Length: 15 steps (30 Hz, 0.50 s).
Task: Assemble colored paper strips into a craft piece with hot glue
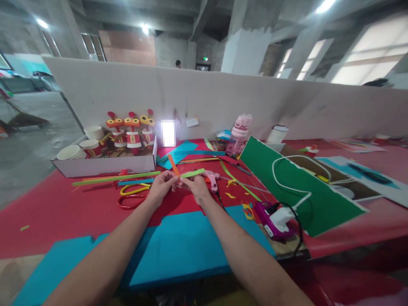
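Left hand (163, 185): fingertips pinch the orange strip's (173, 164) lower end. Its long axis points to eleven o'clock. Green strip (194, 173): long axis toward two-to-three o'clock, alongside the orange's base. Right hand (196, 188), nearer the green, pinches it.

Right-hand windows (371, 51) glow, ceiling lamps (145, 29) glare, edges stretch.

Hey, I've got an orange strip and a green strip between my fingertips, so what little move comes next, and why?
I'd probably fold the orange strip across the green strip. Your left hand and right hand meet where the strips come together, and the orange one sticks up while the green one points right, so its loose end looks easy to bend over.
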### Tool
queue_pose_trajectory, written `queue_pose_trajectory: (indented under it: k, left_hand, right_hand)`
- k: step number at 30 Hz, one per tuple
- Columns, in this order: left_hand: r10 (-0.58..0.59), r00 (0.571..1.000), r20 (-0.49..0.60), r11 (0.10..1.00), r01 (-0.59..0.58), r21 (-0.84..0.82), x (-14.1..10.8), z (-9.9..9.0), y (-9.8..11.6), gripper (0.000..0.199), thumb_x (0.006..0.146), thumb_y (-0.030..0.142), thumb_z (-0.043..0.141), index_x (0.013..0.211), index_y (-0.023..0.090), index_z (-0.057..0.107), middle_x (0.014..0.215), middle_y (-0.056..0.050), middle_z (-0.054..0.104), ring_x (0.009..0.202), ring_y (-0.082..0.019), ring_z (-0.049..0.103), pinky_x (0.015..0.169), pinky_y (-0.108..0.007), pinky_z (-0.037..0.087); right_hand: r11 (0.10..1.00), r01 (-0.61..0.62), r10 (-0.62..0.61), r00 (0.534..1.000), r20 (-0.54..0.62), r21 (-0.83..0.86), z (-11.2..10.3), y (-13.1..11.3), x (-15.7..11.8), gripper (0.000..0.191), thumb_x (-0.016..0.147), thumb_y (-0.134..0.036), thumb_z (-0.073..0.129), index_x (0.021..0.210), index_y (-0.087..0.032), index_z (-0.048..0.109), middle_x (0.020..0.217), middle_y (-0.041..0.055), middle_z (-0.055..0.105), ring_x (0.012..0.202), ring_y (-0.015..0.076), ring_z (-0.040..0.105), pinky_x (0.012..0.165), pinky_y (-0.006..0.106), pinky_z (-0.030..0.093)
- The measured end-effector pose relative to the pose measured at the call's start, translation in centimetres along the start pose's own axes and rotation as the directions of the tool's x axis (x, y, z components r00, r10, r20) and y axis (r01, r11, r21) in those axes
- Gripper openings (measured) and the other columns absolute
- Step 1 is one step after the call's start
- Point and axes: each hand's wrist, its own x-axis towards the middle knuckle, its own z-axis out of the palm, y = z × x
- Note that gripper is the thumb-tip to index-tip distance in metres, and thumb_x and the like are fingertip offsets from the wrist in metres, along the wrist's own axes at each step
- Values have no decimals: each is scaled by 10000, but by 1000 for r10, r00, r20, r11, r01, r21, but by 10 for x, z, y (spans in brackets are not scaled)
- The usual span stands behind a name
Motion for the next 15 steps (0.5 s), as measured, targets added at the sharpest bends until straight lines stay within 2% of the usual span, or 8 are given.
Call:
queue_pose_trajectory:
  k: [8,15]
  left_hand:
    - [18,1000,19,999,-18,37,1,-2,-1,286,692,382,687,667,160,509,525,18,563,449,-92,484,475,-224,363]
    - [0,1000,4,1000,0,-8,0,0,0,278,685,376,696,695,158,523,532,15,574,456,-96,496,485,-226,369]
  right_hand:
    - [996,33,-31,999,20,-84,1,1,-1,254,561,-340,755,689,-153,639,609,-2,623,549,121,566,602,280,517]
    - [997,56,-59,996,-64,-49,2,6,1,227,572,-321,731,710,-163,644,644,0,631,562,120,562,602,273,513]
